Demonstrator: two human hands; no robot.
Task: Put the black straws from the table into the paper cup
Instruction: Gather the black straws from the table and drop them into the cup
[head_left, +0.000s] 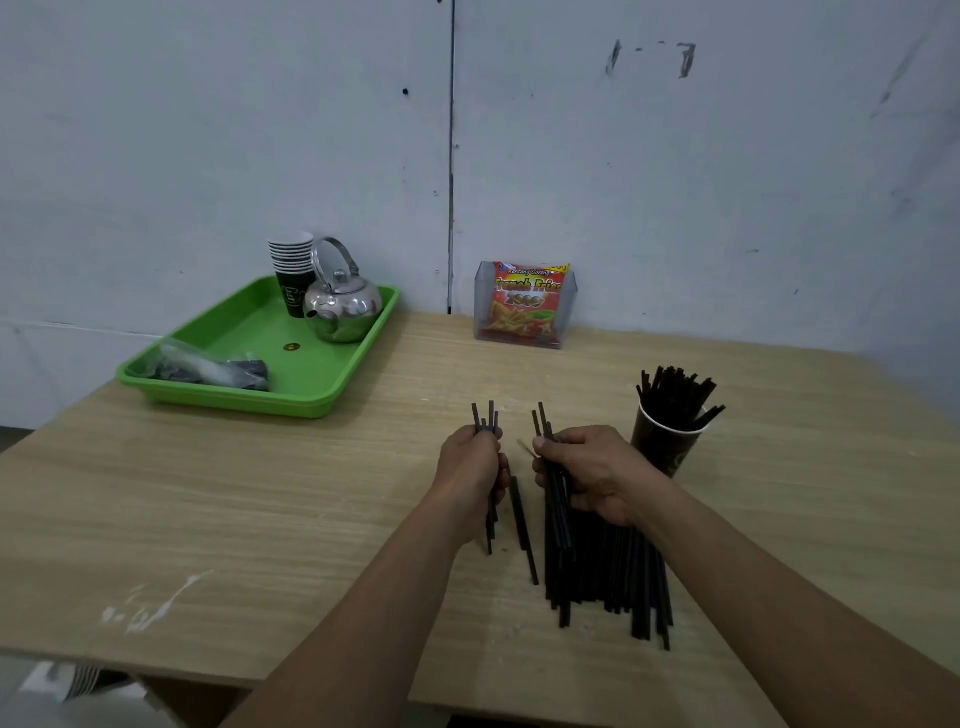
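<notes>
A dark paper cup (662, 449) stands at the right of the wooden table (260, 493), with several black straws (675, 397) sticking up out of it. My left hand (470, 462) grips a small bunch of black straws (487, 415) held upright. My right hand (597, 475), just left of the cup, is closed on a few more straws (540, 418). Below it a pile of black straws (608, 566) lies flat on the table. One loose straw (523, 530) lies between my hands.
At the back left a green tray (249, 338) carries a stack of paper cups (292, 270), a steel kettle (343, 306) and a plastic bag (208, 366). A clear holder with a red snack packet (525, 306) stands against the wall. The table's front edge is close to me.
</notes>
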